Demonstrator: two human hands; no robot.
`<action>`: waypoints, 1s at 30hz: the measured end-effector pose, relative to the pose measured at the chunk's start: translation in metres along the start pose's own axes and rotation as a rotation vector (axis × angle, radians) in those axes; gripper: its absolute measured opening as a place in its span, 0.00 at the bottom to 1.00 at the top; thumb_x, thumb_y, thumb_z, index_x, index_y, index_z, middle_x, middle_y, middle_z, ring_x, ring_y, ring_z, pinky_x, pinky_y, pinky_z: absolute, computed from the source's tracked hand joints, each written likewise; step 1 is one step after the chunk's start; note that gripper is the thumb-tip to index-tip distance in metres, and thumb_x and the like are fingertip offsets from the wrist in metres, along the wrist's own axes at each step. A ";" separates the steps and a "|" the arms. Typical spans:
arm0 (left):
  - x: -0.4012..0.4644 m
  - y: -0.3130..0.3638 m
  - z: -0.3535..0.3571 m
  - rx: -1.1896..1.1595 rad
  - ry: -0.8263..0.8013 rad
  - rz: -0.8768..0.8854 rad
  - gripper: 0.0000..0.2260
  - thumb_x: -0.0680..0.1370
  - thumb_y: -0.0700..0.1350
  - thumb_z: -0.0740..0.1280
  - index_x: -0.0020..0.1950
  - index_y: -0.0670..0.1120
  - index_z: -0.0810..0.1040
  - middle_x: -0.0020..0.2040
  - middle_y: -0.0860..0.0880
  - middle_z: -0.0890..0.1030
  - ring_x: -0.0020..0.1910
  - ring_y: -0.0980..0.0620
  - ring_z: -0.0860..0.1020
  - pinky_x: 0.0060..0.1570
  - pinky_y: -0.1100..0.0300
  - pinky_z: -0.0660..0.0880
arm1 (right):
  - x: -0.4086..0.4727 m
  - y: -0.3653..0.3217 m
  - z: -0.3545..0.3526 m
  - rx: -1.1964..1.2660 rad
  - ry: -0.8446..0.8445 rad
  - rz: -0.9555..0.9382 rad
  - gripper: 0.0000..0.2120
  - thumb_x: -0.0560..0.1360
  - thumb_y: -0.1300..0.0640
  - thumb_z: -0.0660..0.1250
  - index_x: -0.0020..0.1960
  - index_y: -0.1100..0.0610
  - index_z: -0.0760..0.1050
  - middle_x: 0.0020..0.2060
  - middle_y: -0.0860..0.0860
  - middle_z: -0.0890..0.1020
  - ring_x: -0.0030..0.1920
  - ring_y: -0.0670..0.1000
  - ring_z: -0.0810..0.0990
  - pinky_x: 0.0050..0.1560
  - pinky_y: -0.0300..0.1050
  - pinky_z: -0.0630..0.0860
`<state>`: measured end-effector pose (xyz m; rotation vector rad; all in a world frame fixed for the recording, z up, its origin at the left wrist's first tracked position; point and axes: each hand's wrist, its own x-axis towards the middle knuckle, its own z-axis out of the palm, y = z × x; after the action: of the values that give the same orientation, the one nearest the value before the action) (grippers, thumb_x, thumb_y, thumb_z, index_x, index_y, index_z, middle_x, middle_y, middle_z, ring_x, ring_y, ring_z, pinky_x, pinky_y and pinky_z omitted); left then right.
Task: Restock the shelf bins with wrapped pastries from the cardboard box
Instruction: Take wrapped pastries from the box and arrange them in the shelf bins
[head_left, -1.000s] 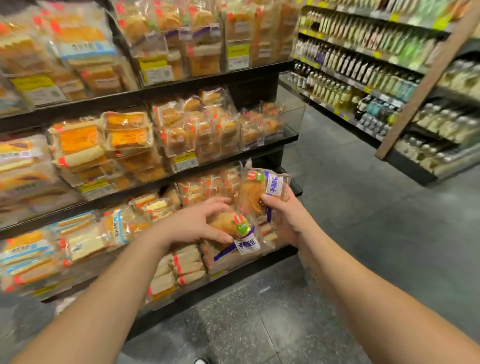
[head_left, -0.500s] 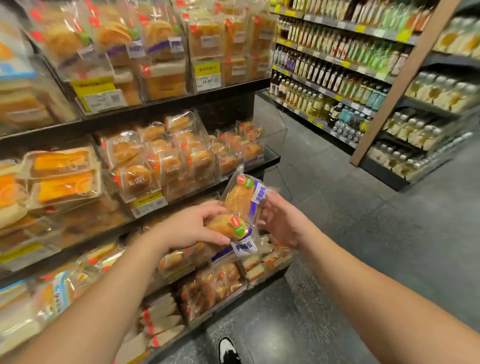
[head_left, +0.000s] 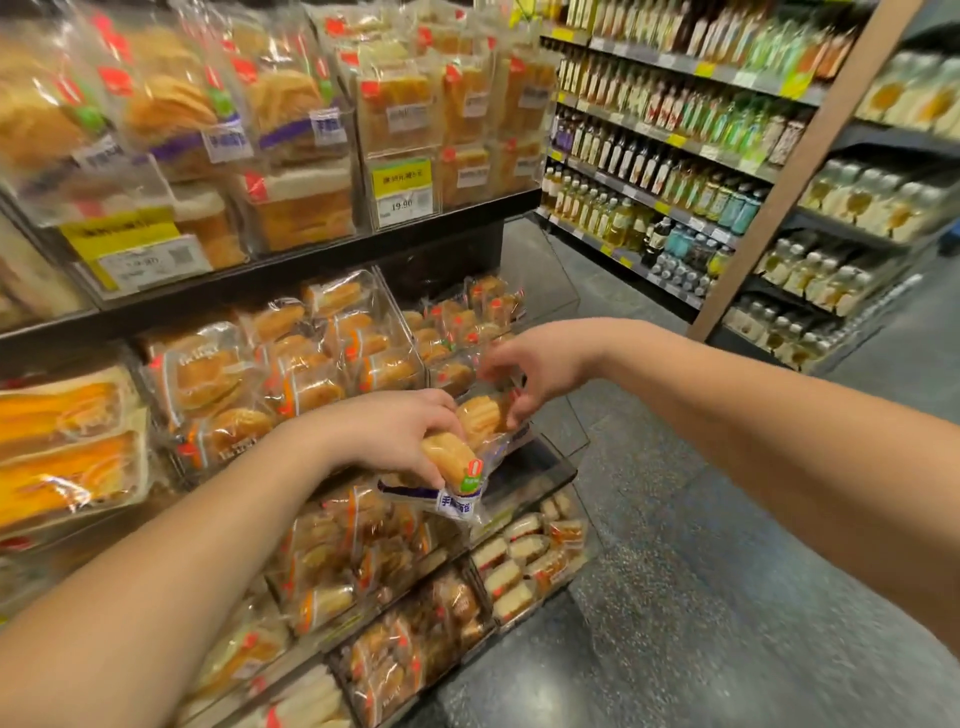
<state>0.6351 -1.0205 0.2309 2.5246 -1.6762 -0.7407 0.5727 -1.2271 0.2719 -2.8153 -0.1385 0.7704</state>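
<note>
My left hand (head_left: 392, 434) grips a wrapped pastry (head_left: 451, 464) with a purple-and-white label, in front of the bread shelves. A second wrapped pastry (head_left: 480, 415) lies just above it, against my left fingers. My right hand (head_left: 537, 366) reaches in from the right with curled fingers, and its thumb and fingertips pinch that second pastry's right edge. Both hands hover at the front of the middle shelf, by a clear bin (head_left: 470, 332) of small wrapped buns. The cardboard box is out of view.
Clear bins of wrapped bread fill the upper shelf (head_left: 311, 260) and the lower shelves (head_left: 524, 551). Yellow price tags (head_left: 401, 192) hang on the bin fronts. A bottle rack (head_left: 675, 156) and a slanted wooden post (head_left: 800, 166) stand at the right, past the grey aisle floor (head_left: 675, 519).
Both hands have risen from the lower shelf to the middle one. The right hand's pastry has come down against the left hand's pastry, and the right hand now holds only its edge.
</note>
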 end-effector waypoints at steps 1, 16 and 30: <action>0.006 0.000 -0.002 0.019 -0.008 0.006 0.24 0.72 0.58 0.74 0.67 0.58 0.74 0.71 0.58 0.65 0.64 0.57 0.69 0.55 0.64 0.65 | 0.008 0.000 -0.001 -0.063 -0.047 0.016 0.35 0.71 0.45 0.76 0.73 0.50 0.67 0.58 0.44 0.75 0.57 0.48 0.74 0.57 0.43 0.69; 0.082 -0.007 -0.029 -0.158 0.126 -0.268 0.25 0.73 0.57 0.73 0.68 0.57 0.72 0.58 0.59 0.75 0.53 0.57 0.73 0.45 0.64 0.70 | 0.052 0.122 -0.075 -0.168 0.052 0.175 0.16 0.73 0.41 0.72 0.54 0.48 0.75 0.48 0.47 0.80 0.45 0.47 0.77 0.47 0.45 0.74; 0.150 -0.013 -0.029 -0.116 0.073 -0.620 0.36 0.71 0.67 0.70 0.73 0.52 0.67 0.65 0.51 0.77 0.58 0.50 0.76 0.47 0.56 0.72 | 0.171 0.163 -0.116 -0.363 0.008 0.246 0.24 0.74 0.47 0.73 0.64 0.60 0.77 0.49 0.54 0.77 0.49 0.56 0.77 0.51 0.49 0.76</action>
<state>0.7047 -1.1533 0.1975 2.9476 -0.7837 -0.7220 0.7841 -1.3822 0.2471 -3.2230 0.0806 0.8605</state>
